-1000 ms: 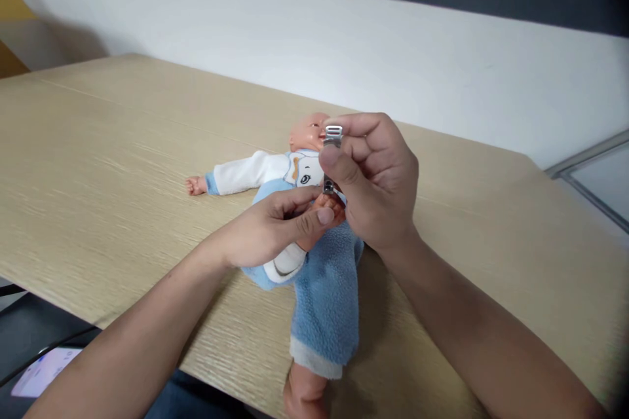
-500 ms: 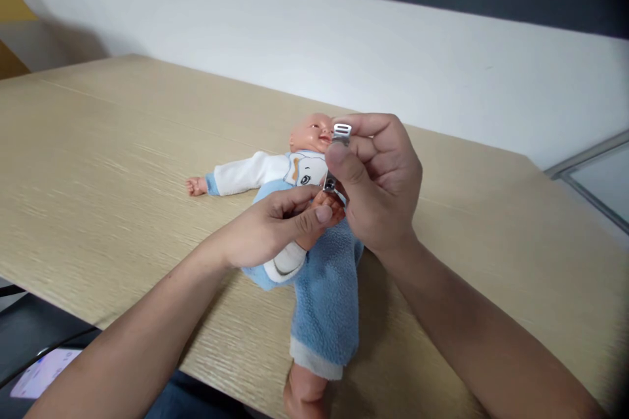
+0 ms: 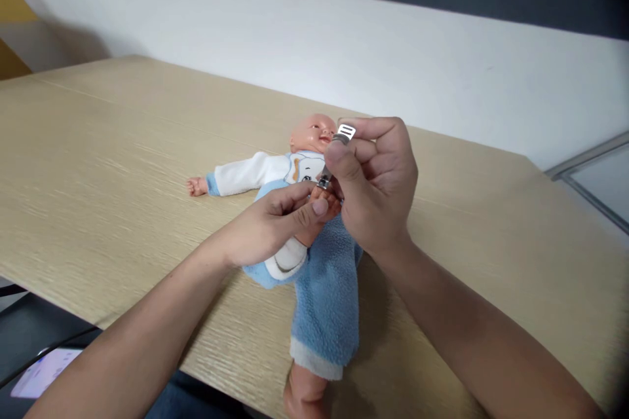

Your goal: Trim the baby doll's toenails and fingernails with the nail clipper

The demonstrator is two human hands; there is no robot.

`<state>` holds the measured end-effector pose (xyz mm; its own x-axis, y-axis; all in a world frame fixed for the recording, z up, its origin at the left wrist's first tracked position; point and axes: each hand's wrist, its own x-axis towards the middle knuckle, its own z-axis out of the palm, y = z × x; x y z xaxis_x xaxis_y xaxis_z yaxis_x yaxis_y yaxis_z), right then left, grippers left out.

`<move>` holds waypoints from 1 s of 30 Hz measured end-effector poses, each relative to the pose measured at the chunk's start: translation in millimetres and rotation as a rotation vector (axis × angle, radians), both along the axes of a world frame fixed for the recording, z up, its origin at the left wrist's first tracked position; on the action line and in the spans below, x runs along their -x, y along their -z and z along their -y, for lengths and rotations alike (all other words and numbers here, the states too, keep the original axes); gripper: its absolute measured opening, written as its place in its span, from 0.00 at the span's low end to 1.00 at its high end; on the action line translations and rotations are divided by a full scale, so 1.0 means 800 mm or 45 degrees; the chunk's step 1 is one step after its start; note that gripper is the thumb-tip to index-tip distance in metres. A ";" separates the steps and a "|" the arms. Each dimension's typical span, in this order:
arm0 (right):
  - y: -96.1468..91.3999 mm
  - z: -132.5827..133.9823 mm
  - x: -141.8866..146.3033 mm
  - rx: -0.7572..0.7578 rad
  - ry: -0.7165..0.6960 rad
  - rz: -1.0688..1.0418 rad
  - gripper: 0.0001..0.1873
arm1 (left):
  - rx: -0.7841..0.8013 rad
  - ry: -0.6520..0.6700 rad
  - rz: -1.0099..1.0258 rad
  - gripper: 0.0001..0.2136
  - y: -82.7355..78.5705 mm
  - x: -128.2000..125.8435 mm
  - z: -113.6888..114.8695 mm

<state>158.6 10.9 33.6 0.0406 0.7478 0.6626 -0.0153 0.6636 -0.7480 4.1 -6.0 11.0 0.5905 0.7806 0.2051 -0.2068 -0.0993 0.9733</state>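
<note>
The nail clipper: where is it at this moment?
In the head view, the nail clipper is just right of centre, in the right hand, its lower end at the doll's foot, which the left hand holds.

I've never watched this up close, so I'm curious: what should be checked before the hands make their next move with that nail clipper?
1. Doll lying on its back on the table: ok.
2. Left hand gripping the doll's foot: ok.
3. Right hand pinching the nail clipper between thumb and fingers: ok.
4. Cutting end pointed down at the toes: ok.
5. Whether a toe sits inside the cutting end: cannot tell, too small.
6. Whole foot in plain view: not ok, the left thumb covers part of it.
</note>
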 end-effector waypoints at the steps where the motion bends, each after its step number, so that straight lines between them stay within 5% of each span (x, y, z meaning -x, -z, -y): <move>1: 0.000 0.000 0.000 0.005 -0.005 -0.005 0.14 | -0.003 0.002 0.018 0.20 -0.001 0.000 -0.001; 7: -0.013 -0.009 -0.011 -0.022 -0.032 -0.219 0.13 | -0.111 0.195 -0.011 0.15 -0.015 0.021 0.010; 13: -0.027 -0.046 -0.043 0.012 0.045 -0.416 0.16 | -0.368 0.457 -0.466 0.16 -0.032 0.049 0.085; 17: -0.013 -0.075 -0.052 0.146 -0.044 -0.483 0.19 | -0.636 0.411 -0.754 0.11 -0.022 0.047 0.132; 25: -0.021 -0.071 -0.051 0.364 -0.019 -0.619 0.20 | -1.222 0.089 -0.852 0.19 0.043 0.060 0.167; 30: -0.028 -0.071 -0.062 0.328 -0.041 -0.556 0.22 | -1.267 -0.003 -0.968 0.21 0.037 0.033 0.173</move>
<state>208.0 67.9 56.4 0.2471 0.8901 0.3830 -0.3802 0.4527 -0.8066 -22.0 -144.8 -18.6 0.8167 0.4842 0.3140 0.3752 -0.8589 0.3486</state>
